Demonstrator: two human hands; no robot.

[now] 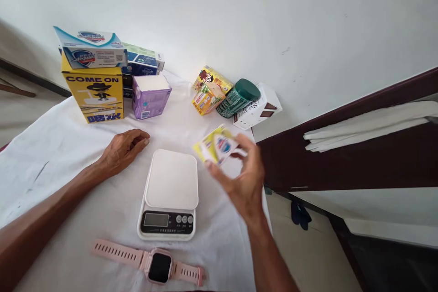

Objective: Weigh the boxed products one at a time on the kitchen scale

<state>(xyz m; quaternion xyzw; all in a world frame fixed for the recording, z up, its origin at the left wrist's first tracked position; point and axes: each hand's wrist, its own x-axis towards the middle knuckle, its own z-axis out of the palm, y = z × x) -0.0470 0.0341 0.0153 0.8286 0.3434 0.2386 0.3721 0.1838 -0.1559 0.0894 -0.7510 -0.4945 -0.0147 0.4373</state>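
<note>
My right hand (248, 182) grips a small yellow and white soap box (223, 144) between thumb and fingers, above the cloth and right of a white kitchen scale (172, 180). The box is slightly blurred and tilted. Nothing lies on the scale's platform, and its display looks blank. My left hand (119, 151) rests on the cloth to the left of the scale, its fingers loosely curled together with nothing visible in them. A pink smartwatch (160, 266) lies stretched out in front of the scale.
Against the wall at back left stand a yellow box (97, 96) with a toothpaste-like carton (96, 57) on top, and a purple pack (151, 100). At back right are a yellow carton (219, 80), an orange package (207, 100), a green canister (236, 99) and a white box (262, 109).
</note>
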